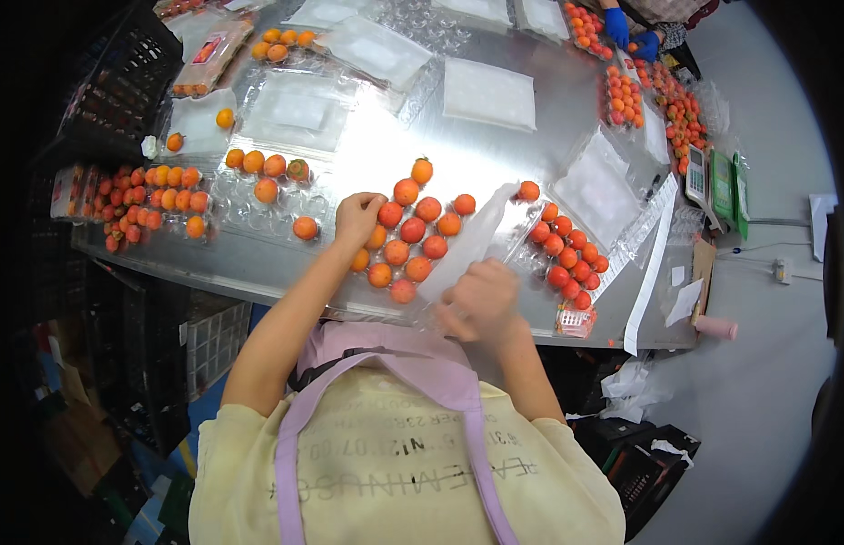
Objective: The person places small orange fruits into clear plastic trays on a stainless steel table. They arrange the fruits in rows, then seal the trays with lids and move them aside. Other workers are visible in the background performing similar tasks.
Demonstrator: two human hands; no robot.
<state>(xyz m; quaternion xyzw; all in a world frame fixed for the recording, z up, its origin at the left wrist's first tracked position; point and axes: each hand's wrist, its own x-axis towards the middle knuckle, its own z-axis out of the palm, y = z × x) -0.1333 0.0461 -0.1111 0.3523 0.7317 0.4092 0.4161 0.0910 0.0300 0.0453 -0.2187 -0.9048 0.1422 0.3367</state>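
Observation:
In a clear plastic tray before me lie several round orange-red fruits [413, 230], apparently persimmons. My left hand [357, 216] is at the tray's upper left, thumb and forefinger together beside a fruit; whether they pinch the tray edge cannot be told. A white translucent sheet [471, 238] stands slanted along the tray's right side. Blurred by motion, my right hand [482, 300] has curled fingers on the sheet's lower end. A second filled tray of red fruits [568, 257] is to the right, with a partly filled clear tray [262, 211] to the left.
White pads [489, 94] lie farther back on the metal table [558, 82]. A black crate [115, 82] stands at the left, near a fruit pile [122, 197]. Paper strips [650, 266] and a scale [696, 174] are at the right. Another person's blue-gloved hands [617, 28] are at the top right.

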